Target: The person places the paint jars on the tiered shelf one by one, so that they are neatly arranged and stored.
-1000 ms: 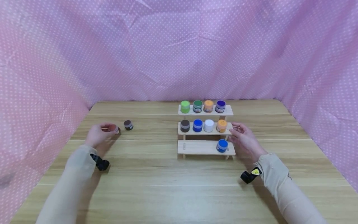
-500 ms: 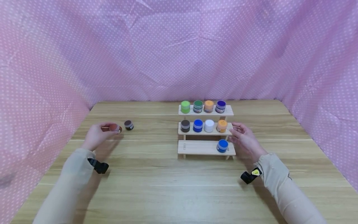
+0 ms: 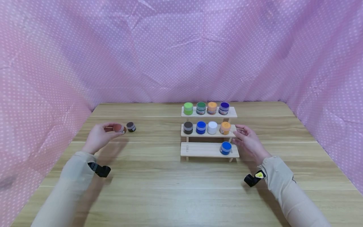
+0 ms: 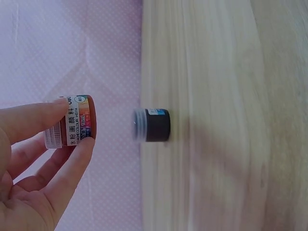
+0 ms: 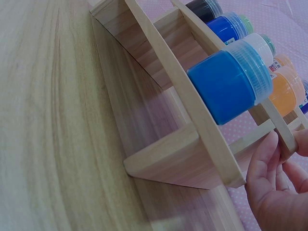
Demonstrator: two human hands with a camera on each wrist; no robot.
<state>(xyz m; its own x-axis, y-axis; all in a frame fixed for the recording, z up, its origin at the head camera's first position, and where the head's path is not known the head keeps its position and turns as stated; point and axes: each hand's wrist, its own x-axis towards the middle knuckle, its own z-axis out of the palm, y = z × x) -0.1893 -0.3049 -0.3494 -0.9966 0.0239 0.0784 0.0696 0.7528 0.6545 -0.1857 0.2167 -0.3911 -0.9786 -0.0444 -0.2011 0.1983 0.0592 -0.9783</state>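
Note:
In the head view my left hand [image 3: 98, 137] is at the left of the table, pinching a reddish-brown paint jar [image 3: 119, 128] between thumb and fingers. The left wrist view shows its printed label and clear lid, the jar raised above the tabletop. Just beyond stands a black-brown paint jar [image 4: 158, 126] on the wood. My right hand [image 3: 249, 141] grips the right end of the middle tier of a three-tier wooden stand [image 3: 204, 149], thumb above and fingers below. On the bottom tier, a blue paint jar [image 5: 226, 84] sits at the right end.
The top tier [image 3: 232, 112] bears light green, dark green, light orange and purple jars. Dark brown, blue, white and orange jars line the middle tier [image 3: 182, 134]. Pink dotted cloth [image 3: 181, 63] hangs behind the table [image 3: 170, 189] and along its sides.
My left hand has lifted the reddish-brown jar and shifted it slightly right, closer to the black-brown jar. My right hand stays at the stand's end.

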